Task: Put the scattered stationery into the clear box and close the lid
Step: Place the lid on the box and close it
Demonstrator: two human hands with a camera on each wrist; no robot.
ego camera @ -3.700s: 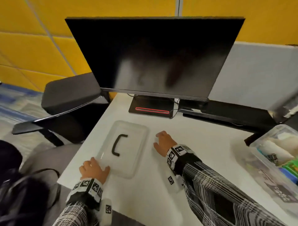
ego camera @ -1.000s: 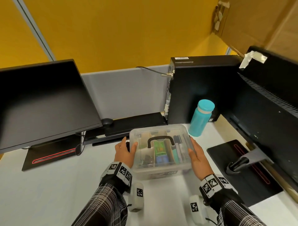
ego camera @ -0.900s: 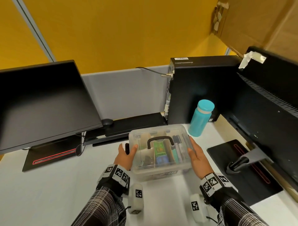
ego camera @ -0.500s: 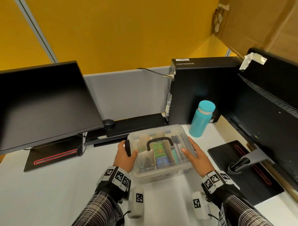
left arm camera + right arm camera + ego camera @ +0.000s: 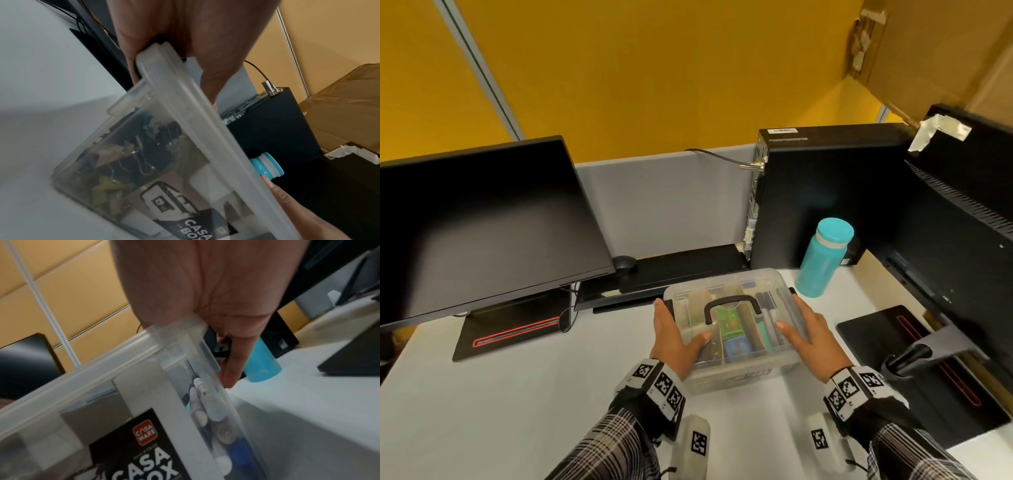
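The clear box [image 5: 743, 371] stands on the white desk with its lid on and the black handle [image 5: 729, 303] on top. Pens, a green pack and binder clips [image 5: 148, 146] show through the plastic. My left hand [image 5: 674, 335] grips the lid's left end, thumb on top and fingers down over the side latch. My right hand [image 5: 808, 332] grips the right end the same way, with a black latch tip showing past the fingertips. In the wrist views each palm [image 5: 185, 32] [image 5: 195, 280] sits over a lid corner, and pens [image 5: 205, 410] lie behind the side wall.
A teal bottle [image 5: 822, 260] stands just behind the box's right corner. A black PC tower [image 5: 825, 192] is behind it, a monitor [image 5: 482, 222] at left, a second monitor [image 5: 962, 222] with its stand base [image 5: 893, 342] at right. A keyboard [image 5: 681, 270] and mouse [image 5: 624, 263] lie at the back.
Earlier both hands lay on the lid by the left monitor; it now sits on the box. Over the last second both thumbs moved onto the lid and the left fingers covered the latch.
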